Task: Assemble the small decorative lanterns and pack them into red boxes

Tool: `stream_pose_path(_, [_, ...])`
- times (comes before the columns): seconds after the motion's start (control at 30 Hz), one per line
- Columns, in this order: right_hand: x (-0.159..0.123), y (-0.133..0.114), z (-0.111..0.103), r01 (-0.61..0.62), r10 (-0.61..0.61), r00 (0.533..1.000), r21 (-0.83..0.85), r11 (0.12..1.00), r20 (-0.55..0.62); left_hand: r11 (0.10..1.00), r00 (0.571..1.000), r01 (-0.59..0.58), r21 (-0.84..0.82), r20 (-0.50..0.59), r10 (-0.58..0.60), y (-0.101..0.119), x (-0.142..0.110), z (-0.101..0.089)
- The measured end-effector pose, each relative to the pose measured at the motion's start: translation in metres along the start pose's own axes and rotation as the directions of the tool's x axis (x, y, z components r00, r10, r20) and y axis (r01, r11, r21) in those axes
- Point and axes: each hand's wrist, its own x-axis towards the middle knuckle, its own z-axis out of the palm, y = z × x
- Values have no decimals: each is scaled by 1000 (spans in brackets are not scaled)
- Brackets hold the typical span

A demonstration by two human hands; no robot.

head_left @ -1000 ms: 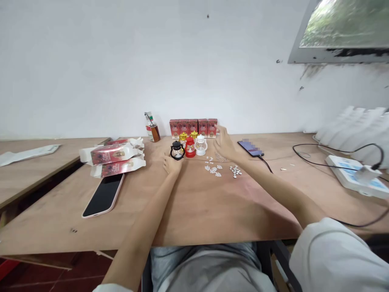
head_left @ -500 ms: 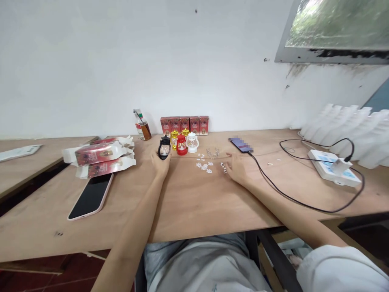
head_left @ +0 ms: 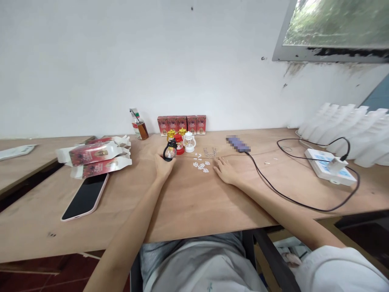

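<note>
Lantern, the black one (head_left: 170, 150), sits in the grasp of the person's left hand (head_left: 164, 165), whose fingers curl about its lower part; it leans a little, and from where I stand I cannot tell whether its base meets the table (head_left: 188, 207). Just beyond it, near the middle of the far edge, stand a red lantern (head_left: 179, 146), a white lantern (head_left: 189, 142) and two gold lanterns (head_left: 182, 132), close together. Behind these, five red boxes (head_left: 181, 123) are lined up side by side near the wall.

The right hand (head_left: 225, 170) lies loose and palm down on the wood, fingers slightly parted; whatever its palm covers is hidden from me. Just beside its fingertips are thin silvery pieces (head_left: 209, 153), and nearer the person, small white cut-outs (head_left: 201, 166) lie scattered.

Off to the left, opened-out boxes (head_left: 100, 156) overlap one end of a pink-edged phone (head_left: 85, 198), with a bottle of amber liquid (head_left: 140, 127) beyond them. To the right, a second phone (head_left: 238, 144) trails a black cable (head_left: 267, 180) that loops toward a white power strip (head_left: 330, 166).
</note>
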Motion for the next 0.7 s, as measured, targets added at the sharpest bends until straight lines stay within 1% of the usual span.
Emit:
stream_pose_path(0.13, [11,-15,8,-46,47,999,-40,998,3,1000,1000,7,-4,28,-7,0,-1,-2])
stream_pose_path(0.27, [25,-37,17,-15,16,1000,-46,999,23,999,999,22,-33,29,-21,-2,-2,-2])
stream_pose_path(0.37, [33,-49,22,-1,3,999,-43,999,36,996,999,30,-79,22,-29,-5,-2,-2])
stream_pose_path(0.53, [31,-49,22,8,-8,999,-16,1000,53,991,1000,-2,-137,-3,2,-7,0,-1])
stream_pose_path(0.63, [25,-45,18,19,-19,1000,-4,1000,-4,987,999,-39,-154,-16,37,-7,1,-1])
stream_pose_path(0.7, [22,-43,13,25,-26,998,-10,1000,-57,982,995,-96,-162,-36,91,-8,1,-1])
